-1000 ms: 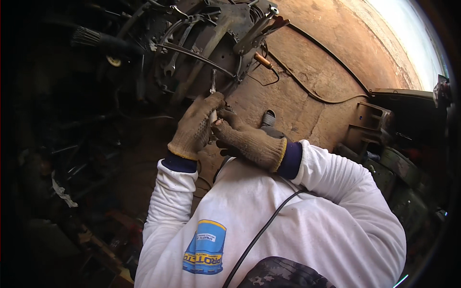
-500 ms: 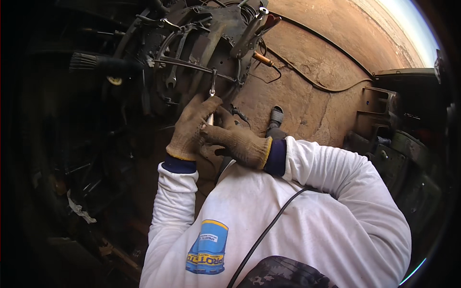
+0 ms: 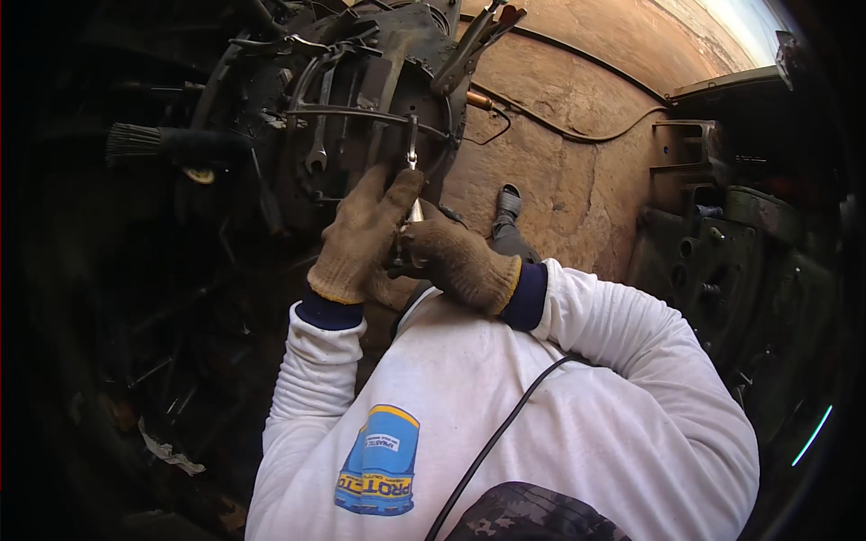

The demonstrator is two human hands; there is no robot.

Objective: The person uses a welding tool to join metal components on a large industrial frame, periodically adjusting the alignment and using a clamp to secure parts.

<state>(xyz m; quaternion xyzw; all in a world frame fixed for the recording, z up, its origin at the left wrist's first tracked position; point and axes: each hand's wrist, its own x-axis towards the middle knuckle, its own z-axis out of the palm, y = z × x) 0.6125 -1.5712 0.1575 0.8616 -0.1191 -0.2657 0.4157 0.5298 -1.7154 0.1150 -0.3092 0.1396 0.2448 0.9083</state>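
Note:
My left hand, in a brown knit glove, has its fingers stretched forward and apart. One fingertip lies against a slim, shiny metal tool with a jointed end; its exact kind is unclear. My right hand, gloved alike, is closed around the tool's near part, and its fingers hide most of that. The tool's far end reaches a dark metal bar across a round, greasy machine part. An open-end wrench lies on this part, left of the tool.
A black-handled wire brush lies at the left. Metal pieces stick up from the machine at the far side. An orange-handled tool and a cable are beyond it, over the brown floor. Green machinery stands at the right.
My left fingers have straightened and spread from a curled position around the tool. My right hand has closed more and shifted slightly right. The whole view has moved a little.

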